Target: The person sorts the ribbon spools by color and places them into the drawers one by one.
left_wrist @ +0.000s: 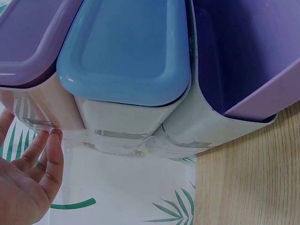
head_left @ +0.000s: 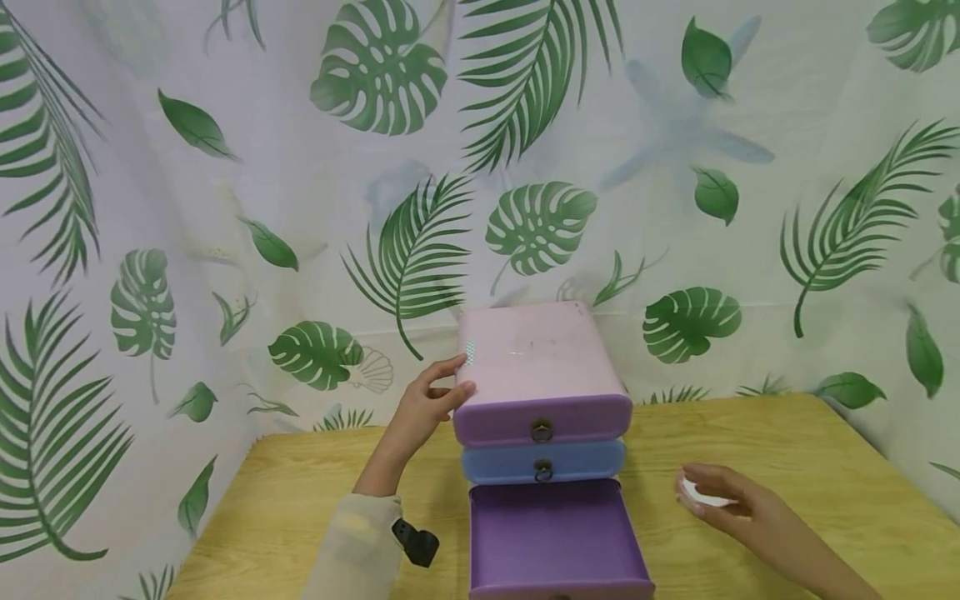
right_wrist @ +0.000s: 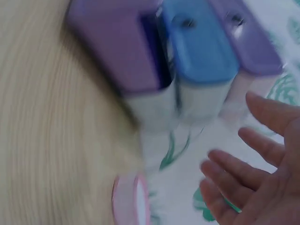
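Note:
A small three-tier drawer unit (head_left: 536, 350) with a pale pink top stands on the table. Its top purple drawer (head_left: 495, 425) and middle blue drawer (head_left: 498, 462) are closed, while the bottom purple drawer (head_left: 555, 533) is pulled out, with a bare floor. My left hand (head_left: 423, 404) rests its fingertips against the unit's upper left side, fingers loosely bent. To the right of the unit, my right hand (head_left: 750, 508) hovers by a pink-rimmed roll (right_wrist: 126, 199), which looks like tape. In the right wrist view its fingers are spread, apart from the roll.
The yellow wood-grain table (head_left: 300, 500) extends to both sides of the unit. Behind it hangs a white cloth (head_left: 420, 292) printed with green leaves. A black strap device (head_left: 416, 542) sits at the left wrist.

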Demonstrator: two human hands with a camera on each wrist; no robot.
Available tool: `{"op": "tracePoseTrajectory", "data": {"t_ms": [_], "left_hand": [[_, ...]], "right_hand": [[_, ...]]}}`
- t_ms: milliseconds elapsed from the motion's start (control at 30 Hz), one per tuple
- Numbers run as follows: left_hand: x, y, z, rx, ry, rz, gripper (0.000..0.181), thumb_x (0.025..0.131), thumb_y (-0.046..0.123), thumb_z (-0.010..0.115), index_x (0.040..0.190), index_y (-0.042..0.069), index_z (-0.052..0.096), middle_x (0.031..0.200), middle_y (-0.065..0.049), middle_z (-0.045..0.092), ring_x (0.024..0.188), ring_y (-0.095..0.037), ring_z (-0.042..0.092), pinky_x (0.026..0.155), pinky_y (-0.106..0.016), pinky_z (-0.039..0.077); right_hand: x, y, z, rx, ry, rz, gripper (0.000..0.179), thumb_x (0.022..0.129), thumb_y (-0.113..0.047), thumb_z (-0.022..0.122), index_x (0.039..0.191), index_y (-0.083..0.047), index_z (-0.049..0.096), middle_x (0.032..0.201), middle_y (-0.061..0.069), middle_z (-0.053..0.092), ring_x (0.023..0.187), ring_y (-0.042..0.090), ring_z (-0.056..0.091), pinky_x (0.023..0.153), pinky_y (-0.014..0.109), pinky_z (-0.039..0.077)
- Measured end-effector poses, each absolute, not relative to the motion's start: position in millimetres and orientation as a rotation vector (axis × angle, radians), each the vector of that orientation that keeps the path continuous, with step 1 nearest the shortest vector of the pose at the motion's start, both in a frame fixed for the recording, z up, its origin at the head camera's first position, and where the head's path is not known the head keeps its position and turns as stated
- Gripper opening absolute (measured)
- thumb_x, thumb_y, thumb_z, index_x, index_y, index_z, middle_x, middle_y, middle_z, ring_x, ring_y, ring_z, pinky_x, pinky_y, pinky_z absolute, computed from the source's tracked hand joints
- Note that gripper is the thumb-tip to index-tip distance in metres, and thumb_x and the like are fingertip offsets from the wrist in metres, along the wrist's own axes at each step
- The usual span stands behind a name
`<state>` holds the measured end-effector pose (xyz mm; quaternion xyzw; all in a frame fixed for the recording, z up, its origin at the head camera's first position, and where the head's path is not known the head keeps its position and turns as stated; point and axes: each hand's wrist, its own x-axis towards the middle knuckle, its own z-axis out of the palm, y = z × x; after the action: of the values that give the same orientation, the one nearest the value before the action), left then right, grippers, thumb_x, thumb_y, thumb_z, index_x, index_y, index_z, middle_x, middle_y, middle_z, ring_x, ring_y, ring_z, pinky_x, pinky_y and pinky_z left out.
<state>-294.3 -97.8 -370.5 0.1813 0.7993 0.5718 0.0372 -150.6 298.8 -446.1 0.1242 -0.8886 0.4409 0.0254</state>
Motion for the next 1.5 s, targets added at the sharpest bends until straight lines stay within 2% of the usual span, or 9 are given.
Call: {"op": "tracePoseTrajectory", "data": {"t_ms": [67, 133, 233, 300, 533, 833, 1200, 1400, 1500], "left_hand": [[-294.4, -99.1, -371.1, 0.553, 2.455, 1.765, 0.051, 0.093, 0.033, 0.063, 0.142, 0.032, 0.048, 0.146, -0.006, 0.043, 0.110, -0.021, 0.060, 0.088, -0.044, 0.050], [-294.4, -99.7, -370.9, 0.551, 2.457, 1.769, 0.051, 0.093, 0.034, 0.064, 0.141, 0.033, 0.048, 0.146, -0.006, 0.043, 0.109, -0.021, 0.060, 0.089, -0.046, 0.049], [-294.8, -98.8, -370.0, 0.567, 2.459, 1.764, 0.052, 0.092, 0.036, 0.064, 0.142, 0.033, 0.048, 0.146, -0.006, 0.043, 0.108, -0.020, 0.061, 0.087, -0.043, 0.050], [-295.0, -97.3, -369.5, 0.585, 2.461, 1.759, 0.053, 0.092, 0.037, 0.064, 0.142, 0.032, 0.048, 0.146, -0.007, 0.043, 0.107, -0.020, 0.061, 0.084, -0.040, 0.050], [-294.9, -95.2, -371.4, 0.560, 2.453, 1.752, 0.051, 0.092, 0.038, 0.064, 0.140, 0.035, 0.049, 0.145, -0.005, 0.044, 0.106, -0.018, 0.061, 0.083, -0.039, 0.050], [-296.4, -96.4, -372.8, 0.577, 2.464, 1.739, 0.051, 0.093, 0.036, 0.063, 0.141, 0.037, 0.047, 0.146, -0.004, 0.044, 0.109, -0.020, 0.060, 0.086, -0.042, 0.049], [-296.7, -98.5, -371.7, 0.567, 2.477, 1.740, 0.050, 0.092, 0.037, 0.063, 0.140, 0.037, 0.049, 0.146, -0.004, 0.044, 0.111, -0.021, 0.060, 0.085, -0.041, 0.050], [-296.4, -99.2, -372.1, 0.565, 2.469, 1.741, 0.050, 0.093, 0.037, 0.062, 0.140, 0.036, 0.049, 0.146, -0.004, 0.044, 0.111, -0.021, 0.060, 0.086, -0.041, 0.050], [-296.1, -98.5, -372.2, 0.563, 2.462, 1.751, 0.050, 0.093, 0.036, 0.062, 0.140, 0.035, 0.049, 0.145, -0.004, 0.044, 0.110, -0.021, 0.060, 0.089, -0.047, 0.049]], "right_hand": [[-158.1, 301.4, -448.6, 0.303, -2.758, 1.142, 0.045, 0.096, -0.023, 0.061, 0.136, -0.005, 0.052, 0.130, 0.005, 0.061, 0.106, -0.006, 0.055, 0.079, 0.025, 0.051], [-165.3, 305.2, -452.1, 0.262, -2.771, 1.060, 0.052, 0.094, -0.024, 0.063, 0.138, -0.001, 0.049, 0.133, 0.024, 0.055, 0.114, 0.015, 0.058, 0.086, 0.038, 0.052], [-176.1, 312.9, -459.2, 0.237, -2.790, 1.020, 0.060, 0.092, -0.025, 0.066, 0.139, 0.004, 0.043, 0.137, 0.035, 0.045, 0.122, 0.051, 0.046, 0.090, 0.061, 0.045], [-183.6, 318.7, -466.2, 0.245, -2.789, 1.029, 0.065, 0.089, -0.023, 0.069, 0.139, 0.009, 0.041, 0.137, 0.040, 0.040, 0.121, 0.061, 0.038, 0.088, 0.069, 0.038], [-199.8, 328.4, -495.3, 0.246, -2.812, 0.890, 0.076, 0.075, -0.020, 0.082, 0.131, 0.015, 0.045, 0.125, 0.042, 0.048, 0.113, 0.061, 0.046, 0.085, 0.065, 0.043], [-205.5, 328.1, -503.2, 0.224, -2.881, 0.941, 0.072, 0.076, -0.016, 0.080, 0.131, 0.016, 0.045, 0.123, 0.035, 0.054, 0.109, 0.047, 0.055, 0.081, 0.052, 0.048], [-203.3, 326.9, -501.4, 0.120, -2.928, 0.860, 0.067, 0.077, -0.019, 0.079, 0.132, 0.006, 0.049, 0.125, 0.033, 0.052, 0.110, 0.047, 0.053, 0.078, 0.057, 0.047], [-200.8, 325.2, -499.6, 0.175, -2.858, 0.874, 0.059, 0.074, -0.014, 0.081, 0.124, 0.006, 0.057, 0.118, 0.029, 0.058, 0.104, 0.040, 0.056, 0.078, 0.046, 0.046], [-197.3, 323.1, -496.5, 0.230, -2.801, 0.836, 0.055, 0.071, -0.014, 0.083, 0.119, 0.003, 0.061, 0.113, 0.024, 0.062, 0.102, 0.033, 0.058, 0.077, 0.042, 0.047]]}}
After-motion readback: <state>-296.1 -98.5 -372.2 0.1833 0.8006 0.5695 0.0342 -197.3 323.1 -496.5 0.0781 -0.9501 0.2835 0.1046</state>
